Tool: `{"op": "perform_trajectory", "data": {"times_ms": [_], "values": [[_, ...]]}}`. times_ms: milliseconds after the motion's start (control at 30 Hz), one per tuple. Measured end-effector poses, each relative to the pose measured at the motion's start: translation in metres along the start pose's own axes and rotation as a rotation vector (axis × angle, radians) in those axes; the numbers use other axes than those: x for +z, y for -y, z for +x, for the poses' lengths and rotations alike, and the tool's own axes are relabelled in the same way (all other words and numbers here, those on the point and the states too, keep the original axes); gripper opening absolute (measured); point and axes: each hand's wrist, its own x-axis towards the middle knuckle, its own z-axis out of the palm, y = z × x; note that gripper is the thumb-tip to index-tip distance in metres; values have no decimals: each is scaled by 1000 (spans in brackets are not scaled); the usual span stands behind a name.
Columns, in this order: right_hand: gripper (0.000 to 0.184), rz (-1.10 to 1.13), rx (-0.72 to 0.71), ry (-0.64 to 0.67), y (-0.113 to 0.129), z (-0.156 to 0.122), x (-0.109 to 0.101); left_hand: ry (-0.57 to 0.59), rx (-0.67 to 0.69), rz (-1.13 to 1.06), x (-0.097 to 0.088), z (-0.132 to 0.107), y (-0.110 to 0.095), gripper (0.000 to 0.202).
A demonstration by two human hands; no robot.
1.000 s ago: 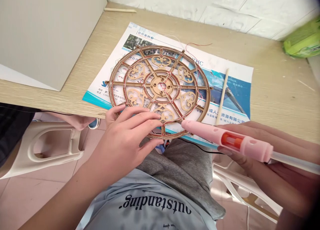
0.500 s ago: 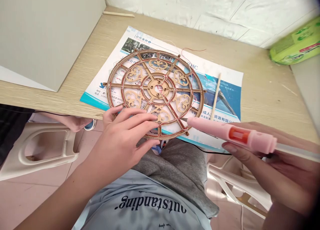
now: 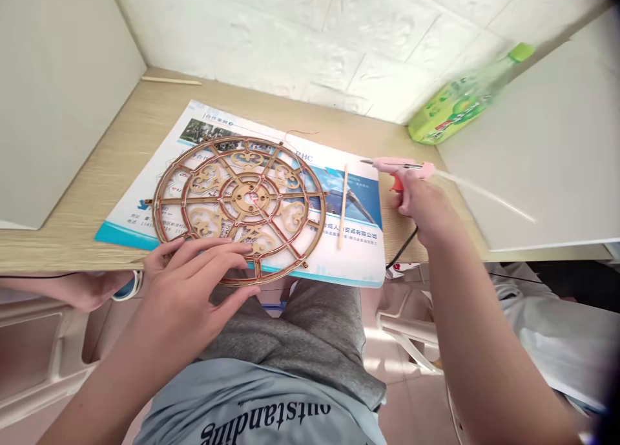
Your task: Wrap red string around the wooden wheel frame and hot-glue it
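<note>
Shirt [image 3: 232, 377]: one, pale blue, soft cloth, creased across the front. Lettering [image 3: 285, 414]: dark, bold, serif, reading "outstanding" (upside down from the wearer's viewpoint), with a smaller line of print close by, too fine to read. Bottoms [image 3: 300, 335]: grey, loose, wrinkled at the lap. Left forearm [image 3: 111, 374] and right forearm [image 3: 479, 329]: bare. Left hand [image 3: 194, 290] and right hand [image 3: 429, 203]: likewise bare.

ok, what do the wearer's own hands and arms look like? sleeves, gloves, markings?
Left hand and right hand are bare, with nothing visibly worn on them. Left forearm and right forearm are uncovered, no sleeve in frame. Torso: pale blue-grey shirt, black lettering "outstanding".
</note>
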Motion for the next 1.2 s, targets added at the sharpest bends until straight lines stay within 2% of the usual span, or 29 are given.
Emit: {"op": "perform_trajectory", "data": {"times_ms": [100, 167, 267, 367, 433, 500, 567, 700, 833, 933, 1000, 1033, 1100, 1200], "values": [[47, -131, 178, -71, -2, 12, 1, 5, -3, -7, 1, 0, 1, 11], [45, -217, 240, -99, 0, 11, 0, 7, -5, -12, 1, 0, 1, 11], [37, -298, 228, -138, 6, 0, -3, 6, 9, -4, 1, 0, 2, 14], [32, -311, 138, -200, 17, -19, 5, 6, 24, 20, 2, -1, 3, 16], [35, -282, 39, -97, 26, -32, 19, 11, 19, 23, 2, -1, 3, 16], [37, -253, -61, 108, 35, -40, 34, 18, 6, 13, 1, -2, 3, 16], [34, -251, -132, 259, 44, -42, 45, 22, -2, 0, 0, -2, 3, 16], [45, -224, -180, 406, 54, -34, 44, 18, 11, -20, -1, -2, 3, 15], [29, -79, -148, 454, 52, -35, 26, -10, 22, -14, -2, -3, 3, 17], [24, 83, -176, 456, 44, -45, 15, -7, 22, -24, -3, -3, 1, 18], [23, 245, -215, 395, 38, -53, 13, 1, 3, -30, -3, -3, 0, 18], [24, 369, -239, 315, 36, -57, 13, 5, -6, -32, -4, -3, 0, 18], [37, 602, -272, 201, 37, -66, 18, 3, -21, -37, -4, -3, -1, 17], [74, 744, -218, 302, 45, -80, 33, 2, -37, -47, -3, -4, -1, 14]]}}
